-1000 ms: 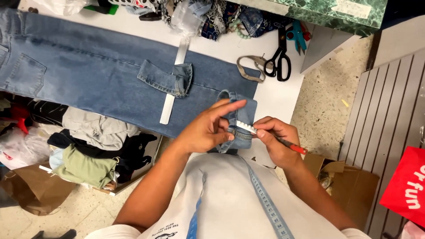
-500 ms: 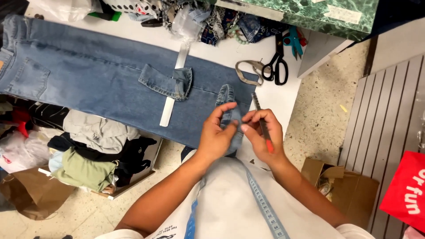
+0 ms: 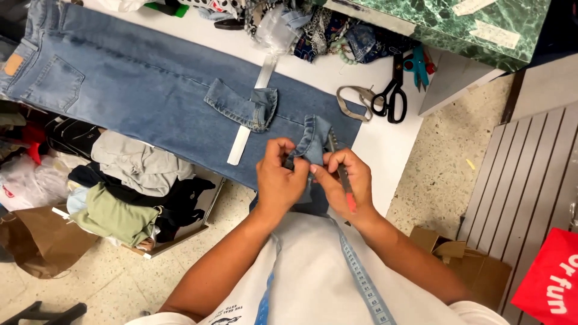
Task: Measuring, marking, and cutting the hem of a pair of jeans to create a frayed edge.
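Note:
A pair of blue jeans (image 3: 138,96) lies flat across a white table (image 3: 385,144). My left hand (image 3: 280,180) and my right hand (image 3: 346,180) pinch a folded denim hem piece (image 3: 313,141) between them at the table's near edge. A thin red-handled tool (image 3: 344,186) is also held in my right hand, its tip pointing up beside the denim. Another folded denim strip (image 3: 241,108) rests on the jeans over a clear ruler (image 3: 250,114).
Black-handled scissors (image 3: 391,96) and a loop of grey tape (image 3: 355,102) lie on the table to the right. A heap of fabric (image 3: 319,30) lies at the back. Clothes sit in a box (image 3: 126,198) on the floor at left. A measuring tape (image 3: 361,277) hangs from my neck.
My hands have come together on the denim hem piece, lifting and folding it. The tool has swung from lying across to pointing upright in my right hand.

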